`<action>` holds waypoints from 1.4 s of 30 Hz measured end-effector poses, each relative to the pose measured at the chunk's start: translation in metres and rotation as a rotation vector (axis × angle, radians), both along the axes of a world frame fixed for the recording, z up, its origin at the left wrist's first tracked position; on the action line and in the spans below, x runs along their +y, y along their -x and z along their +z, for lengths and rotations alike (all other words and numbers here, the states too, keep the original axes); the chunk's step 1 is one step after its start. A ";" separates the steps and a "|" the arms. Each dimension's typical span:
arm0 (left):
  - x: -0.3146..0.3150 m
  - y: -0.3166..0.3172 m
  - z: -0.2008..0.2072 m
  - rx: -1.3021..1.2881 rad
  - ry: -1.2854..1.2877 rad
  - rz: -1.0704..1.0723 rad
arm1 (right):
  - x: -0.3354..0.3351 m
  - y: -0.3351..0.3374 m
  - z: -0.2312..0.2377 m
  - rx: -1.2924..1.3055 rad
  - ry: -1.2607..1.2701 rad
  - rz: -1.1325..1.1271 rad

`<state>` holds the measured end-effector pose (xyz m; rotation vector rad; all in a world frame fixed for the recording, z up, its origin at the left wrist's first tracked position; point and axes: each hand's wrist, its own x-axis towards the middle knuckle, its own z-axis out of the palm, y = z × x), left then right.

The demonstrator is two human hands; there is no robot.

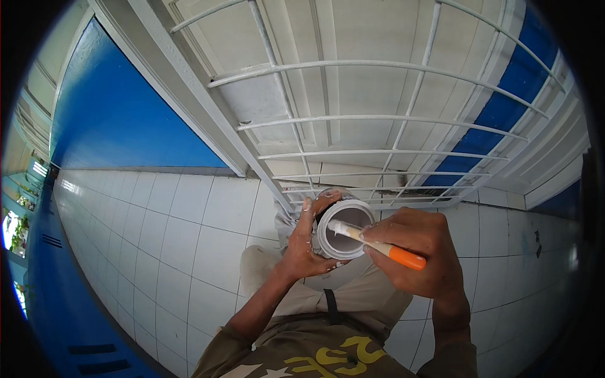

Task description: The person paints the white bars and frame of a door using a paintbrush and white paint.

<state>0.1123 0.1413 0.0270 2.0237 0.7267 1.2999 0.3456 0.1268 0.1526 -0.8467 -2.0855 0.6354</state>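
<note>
My left hand (307, 242) is wrapped round the side of a paint can (324, 234), its fingers smeared with white paint. The can is tilted so that its open mouth and whitish inside show. In my right hand (416, 249) is a paintbrush (381, 246) with an orange-tipped, pale handle, gripped between thumb and fingers. Its white-coated bristles (340, 227) are over the mouth of the can; whether they touch the inside wall I cannot tell.
In front of me stands a white metal grille (353, 118) before white panelled doors (372, 88). A blue wall (138, 120) is to the left, and a blue strip (498, 120) to the right. White tiles (183, 201) cover the floor. Crumpled grey cloth or plastic (285, 222) lies beside the can.
</note>
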 end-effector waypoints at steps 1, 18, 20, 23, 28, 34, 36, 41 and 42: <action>-0.001 0.000 0.000 -0.003 -0.002 0.004 | -0.003 0.004 0.005 -0.039 0.003 -0.065; -0.005 0.009 0.003 0.061 -0.173 0.024 | -0.008 0.024 0.003 -0.181 -0.069 -0.040; -0.002 0.009 0.001 0.074 -0.227 0.050 | -0.006 0.027 0.002 -0.142 -0.068 -0.072; -0.004 0.006 0.005 0.079 -0.283 0.064 | -0.001 0.032 -0.001 -0.172 -0.043 -0.103; -0.007 0.006 -0.001 0.009 -0.203 0.044 | -0.002 0.039 -0.002 -0.160 -0.054 -0.136; -0.012 0.010 0.003 0.177 -0.174 0.142 | 0.002 0.041 -0.006 -0.178 -0.049 -0.123; -0.014 0.009 0.003 0.181 -0.176 0.124 | 0.005 0.042 -0.010 -0.187 -0.045 -0.111; -0.010 0.001 0.001 0.071 -0.198 0.114 | 0.002 0.037 0.003 -0.177 0.008 -0.159; -0.009 0.001 0.000 0.053 -0.212 0.130 | 0.003 0.036 0.002 -0.179 0.008 -0.158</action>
